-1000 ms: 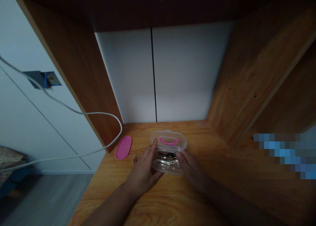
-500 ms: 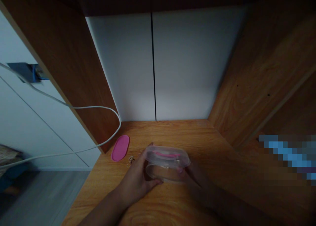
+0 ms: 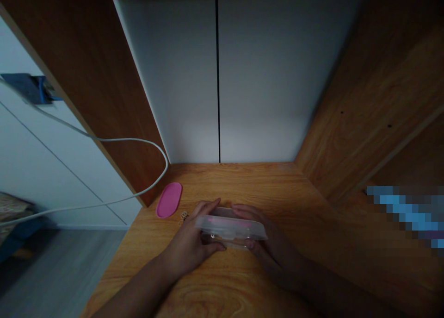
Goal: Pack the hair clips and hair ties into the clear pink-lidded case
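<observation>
A small clear plastic box (image 3: 229, 230) with a pink handle on its lid sits low on the wooden desk (image 3: 215, 281), lid down over the base. My left hand (image 3: 192, 241) wraps its left end, thumb at the front and fingers round the back. My right hand (image 3: 267, 246) grips the right end, with fingers curled over the lid's far edge. Small metal pieces show faintly inside the box.
A pink oval lid (image 3: 169, 200) lies at the desk's left edge, with a few small rings (image 3: 183, 215) beside it. A white cable (image 3: 104, 142) loops in from the left past the wooden side panel. White back panels and a wooden right wall enclose the desk.
The clear lid, tilted up a second ago, has come down flat onto the base. My right fingers moved over the lid's top. The view has tilted downward.
</observation>
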The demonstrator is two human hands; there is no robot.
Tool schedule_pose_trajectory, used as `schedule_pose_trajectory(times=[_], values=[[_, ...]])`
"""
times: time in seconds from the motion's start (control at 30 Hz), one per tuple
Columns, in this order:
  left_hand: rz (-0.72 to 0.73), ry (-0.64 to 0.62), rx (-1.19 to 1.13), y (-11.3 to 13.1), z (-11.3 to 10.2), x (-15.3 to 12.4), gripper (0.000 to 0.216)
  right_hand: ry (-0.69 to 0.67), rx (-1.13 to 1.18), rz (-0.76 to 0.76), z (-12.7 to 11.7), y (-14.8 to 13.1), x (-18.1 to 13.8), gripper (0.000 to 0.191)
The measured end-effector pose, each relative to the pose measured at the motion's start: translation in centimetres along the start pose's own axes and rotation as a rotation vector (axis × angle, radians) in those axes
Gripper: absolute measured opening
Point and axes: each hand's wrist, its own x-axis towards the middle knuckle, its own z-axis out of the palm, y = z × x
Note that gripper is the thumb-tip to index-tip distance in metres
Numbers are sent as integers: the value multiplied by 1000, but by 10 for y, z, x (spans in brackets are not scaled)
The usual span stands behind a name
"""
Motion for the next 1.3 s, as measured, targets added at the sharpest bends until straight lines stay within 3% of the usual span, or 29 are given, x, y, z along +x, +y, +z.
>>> schedule_pose_trajectory(times=[0.33,0.73,1.07,1.2,1.3], values=[[115,-39,-73,10,-5,2,71,-68,44,-87,-7,-10,0,52],[150,-123,-177,17,-11,1,80,-98,104,-119,-16,-18,4,47],[187,-96,-173,6,-14,-8,93,-31,108,-167,-14,-16,1,55],[198,-28,-121,9,-15,-9,84,14,98,-141,-12,-17,-1,52],[193,21,-50,13,-14,-8,75,132,133,-50,-8,-14,-2,44]])
